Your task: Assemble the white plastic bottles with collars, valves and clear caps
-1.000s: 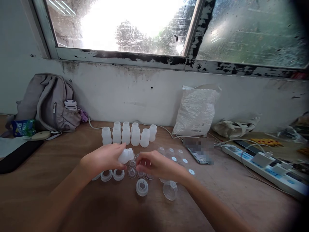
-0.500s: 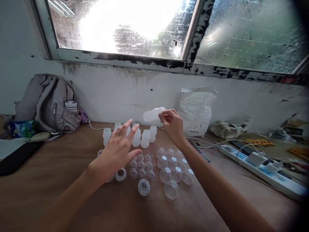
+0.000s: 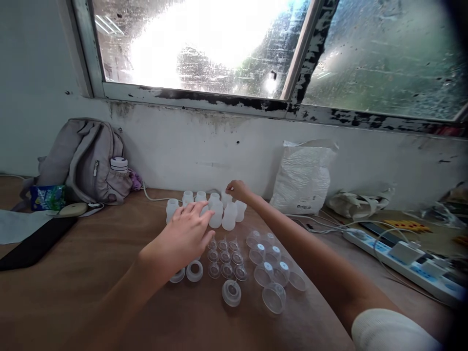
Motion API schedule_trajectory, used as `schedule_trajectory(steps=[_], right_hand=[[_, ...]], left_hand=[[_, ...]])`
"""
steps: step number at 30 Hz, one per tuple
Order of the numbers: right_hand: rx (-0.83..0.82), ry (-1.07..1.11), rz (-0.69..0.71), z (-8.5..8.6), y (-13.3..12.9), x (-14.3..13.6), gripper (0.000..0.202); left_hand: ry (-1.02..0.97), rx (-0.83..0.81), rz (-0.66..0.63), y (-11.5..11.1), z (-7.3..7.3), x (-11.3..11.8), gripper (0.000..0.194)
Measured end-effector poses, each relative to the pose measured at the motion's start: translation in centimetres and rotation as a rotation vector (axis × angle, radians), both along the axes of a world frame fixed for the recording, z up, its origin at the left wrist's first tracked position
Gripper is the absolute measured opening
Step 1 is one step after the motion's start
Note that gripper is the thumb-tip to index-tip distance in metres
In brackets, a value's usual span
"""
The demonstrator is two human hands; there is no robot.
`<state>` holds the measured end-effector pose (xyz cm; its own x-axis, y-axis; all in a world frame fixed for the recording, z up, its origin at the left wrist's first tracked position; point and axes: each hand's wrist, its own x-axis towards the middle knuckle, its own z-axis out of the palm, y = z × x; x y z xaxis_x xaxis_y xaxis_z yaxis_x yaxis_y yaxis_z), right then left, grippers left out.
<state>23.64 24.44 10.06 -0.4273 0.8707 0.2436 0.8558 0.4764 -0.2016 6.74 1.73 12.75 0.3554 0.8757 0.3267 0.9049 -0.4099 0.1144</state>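
Several frosted white baby bottles [image 3: 229, 217] stand in a loose group near the wall. At the back of that group, my right hand [image 3: 237, 189] pinches the upper edge of one upright bottle [image 3: 225, 197]. My left hand [image 3: 190, 226] hovers with fingers spread in front of the bottles and covers some of them. Below it lie white bottle rings [image 3: 194, 270], partly hidden by the hand and wrist. Several clear nipples [image 3: 226, 257] sit in rows to its right. One ring with a nipple in it [image 3: 231, 293] lies nearer me. Clear domed caps [image 3: 274, 298] are grouped under my right forearm.
A grey backpack [image 3: 82, 161] leans on the wall at left, with a black case [image 3: 38, 243] before it. A silvery pouch [image 3: 303, 178] stands at the back right. A white power strip [image 3: 402, 263] with cables lies along the right.
My right hand has lowered the bottle from the air to the back of the group. My left hand stays spread near the bottles. The view has shifted slightly.
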Motion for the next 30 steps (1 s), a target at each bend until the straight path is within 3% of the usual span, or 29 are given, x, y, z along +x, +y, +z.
schedule_trajectory(steps=[10, 19, 23, 27, 30], right_hand=[[-0.108, -0.107, -0.035, -0.9, -0.2, 0.1, 0.016], [0.005, -0.051, -0.021, 1.2, -2.9, 0.3, 0.019], [0.207, 0.163, 0.130, 0.4, -9.7, 1.2, 0.022], [0.013, 0.150, 0.280, -4.3, -19.5, 2.6, 0.023], [-0.081, 0.157, 0.264, -8.3, -24.0, 3.5, 0.026]], left_hand=[[0.005, 0.032, -0.063, -0.3, 0.5, -0.1, 0.028], [0.042, -0.074, -0.151, -0.3, 0.1, 0.1, 0.028], [0.074, -0.080, -0.158, -0.4, -0.2, 0.5, 0.026], [0.118, -0.060, -0.208, -0.3, -1.1, 1.7, 0.022], [0.114, -0.027, -0.249, -0.4, -2.8, 2.9, 0.020]])
